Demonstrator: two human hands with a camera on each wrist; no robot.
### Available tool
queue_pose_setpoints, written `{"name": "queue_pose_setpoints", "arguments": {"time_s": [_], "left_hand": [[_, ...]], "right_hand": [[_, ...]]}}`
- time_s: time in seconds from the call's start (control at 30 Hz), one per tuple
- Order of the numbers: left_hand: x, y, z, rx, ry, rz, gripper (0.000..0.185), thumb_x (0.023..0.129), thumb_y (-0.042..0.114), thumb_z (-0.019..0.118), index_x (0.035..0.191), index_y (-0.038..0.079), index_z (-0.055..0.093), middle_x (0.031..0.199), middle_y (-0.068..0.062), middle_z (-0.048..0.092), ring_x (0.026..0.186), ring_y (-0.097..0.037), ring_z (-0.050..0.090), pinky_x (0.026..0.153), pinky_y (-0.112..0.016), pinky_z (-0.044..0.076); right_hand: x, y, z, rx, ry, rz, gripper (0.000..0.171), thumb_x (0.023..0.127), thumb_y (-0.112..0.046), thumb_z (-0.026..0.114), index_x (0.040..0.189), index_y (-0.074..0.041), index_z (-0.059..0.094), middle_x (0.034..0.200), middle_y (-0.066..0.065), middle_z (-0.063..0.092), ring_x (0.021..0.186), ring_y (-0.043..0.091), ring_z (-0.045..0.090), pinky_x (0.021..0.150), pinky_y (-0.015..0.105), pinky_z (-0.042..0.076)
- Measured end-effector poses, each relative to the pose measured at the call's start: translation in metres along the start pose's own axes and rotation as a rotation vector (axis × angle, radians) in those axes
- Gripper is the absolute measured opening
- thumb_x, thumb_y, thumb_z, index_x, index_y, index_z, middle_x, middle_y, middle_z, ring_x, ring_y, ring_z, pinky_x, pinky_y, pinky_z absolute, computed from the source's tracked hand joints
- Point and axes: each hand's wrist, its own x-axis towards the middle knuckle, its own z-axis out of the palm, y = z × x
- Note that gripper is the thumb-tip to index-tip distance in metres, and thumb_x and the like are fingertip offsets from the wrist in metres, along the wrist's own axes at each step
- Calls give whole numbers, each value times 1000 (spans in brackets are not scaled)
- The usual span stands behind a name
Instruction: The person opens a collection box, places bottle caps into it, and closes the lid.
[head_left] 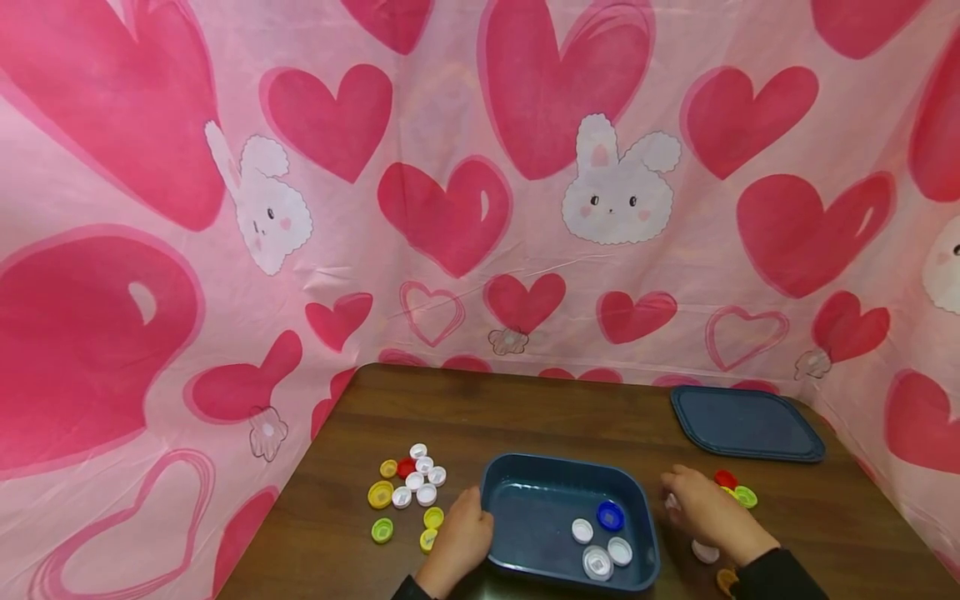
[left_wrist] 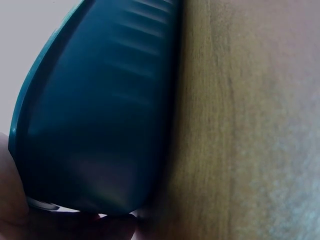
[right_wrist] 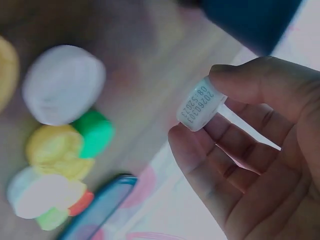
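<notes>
White bottle cap sits pinched between the thumb and fingertips of the right hand, just right of the blue tray on the wooden table. Left hand grips the tray's left rim, beside scattered caps.

a home-style tabletop booth: wooden table walled by heart-and-bunny cloth

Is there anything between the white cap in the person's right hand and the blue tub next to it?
Nothing visible. The right hand pinches the white cap just right of the blue tub, with only bare table between them. The tub's top is open, and the left hand grips its far side.
</notes>
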Motion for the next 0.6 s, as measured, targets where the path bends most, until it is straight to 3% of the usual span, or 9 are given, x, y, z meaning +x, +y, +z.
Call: {"name": "queue_pose_setpoints", "arguments": {"time_s": [0.27,0.6], "left_hand": [[1,1,-1,-18,-22,-60,36,95,4,54,128,-10,54,117,-20,60,108,-37,59,97,-66,45],[-1,3,-1,-9,5,-6,33,93,2,53,123,-11,56,112,-20,61,106,-40,60,95,-66,46]], "right_hand": [[11,-28,-21,-77,192,-204,27,74,-3,85,83,-16,63,80,-7,52,72,9,53,64,26,54],[32,-72,-19,-23,91,-327,23,77,-3,81,89,-13,65,85,-4,54,75,10,54,65,27,55]]}}
